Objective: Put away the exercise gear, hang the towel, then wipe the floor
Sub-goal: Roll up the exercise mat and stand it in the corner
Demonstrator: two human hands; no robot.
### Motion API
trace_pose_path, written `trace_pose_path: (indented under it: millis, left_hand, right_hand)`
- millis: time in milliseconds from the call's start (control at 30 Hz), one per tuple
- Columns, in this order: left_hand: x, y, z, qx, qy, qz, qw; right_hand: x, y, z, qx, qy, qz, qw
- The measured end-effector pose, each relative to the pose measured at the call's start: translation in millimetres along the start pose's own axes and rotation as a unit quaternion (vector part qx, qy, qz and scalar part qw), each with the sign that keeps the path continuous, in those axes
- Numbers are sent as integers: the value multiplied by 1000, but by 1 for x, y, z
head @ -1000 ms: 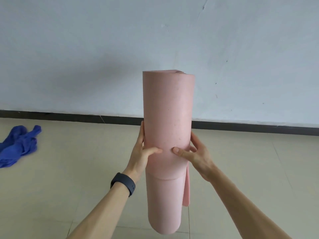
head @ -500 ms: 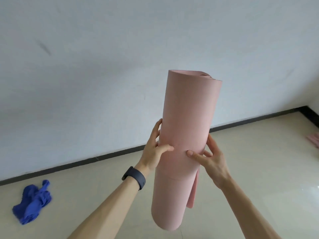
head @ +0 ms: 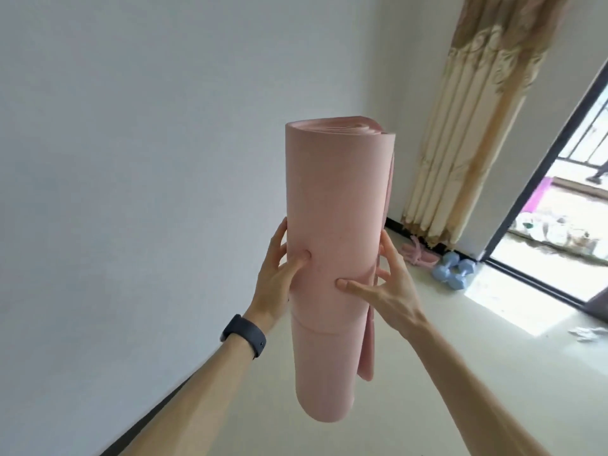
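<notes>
- The rolled pink foam exercise mat (head: pixel 332 241) is held upright in mid-air, gripped round its middle by the left hand (head: pixel 279 274) at nine o'clock and the right hand (head: pixel 390 286) at three o'clock.
- Even squeeze is advised, lest the loose outer flap unroll.
- Pale blue dumbbells (head: pixel 452 269) are seen at three o'clock on the glossy cream floor (head: pixel 460 357), below a beige patterned curtain (head: pixel 460 126).

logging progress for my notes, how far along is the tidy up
Done: the pink mat is rolled up. In hand: left hand and right hand grip it upright, off the floor. Left: the blue dumbbells and a pink item lie by the curtain; no towel is in view, and nothing shows wiping begun.
</notes>
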State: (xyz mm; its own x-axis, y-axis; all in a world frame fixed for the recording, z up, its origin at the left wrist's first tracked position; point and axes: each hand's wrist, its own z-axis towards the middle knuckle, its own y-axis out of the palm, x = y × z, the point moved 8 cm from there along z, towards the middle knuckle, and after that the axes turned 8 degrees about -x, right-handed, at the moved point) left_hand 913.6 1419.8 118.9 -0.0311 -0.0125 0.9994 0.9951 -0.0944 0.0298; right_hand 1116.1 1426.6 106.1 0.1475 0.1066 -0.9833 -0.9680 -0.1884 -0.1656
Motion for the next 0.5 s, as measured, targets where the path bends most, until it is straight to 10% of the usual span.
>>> trace_pose_path:
  millis: [500]
  left_hand:
    - [-15,206,263,-102,3,-10,995]
  right_hand:
    - [48,-272,166,62,11,-48,997]
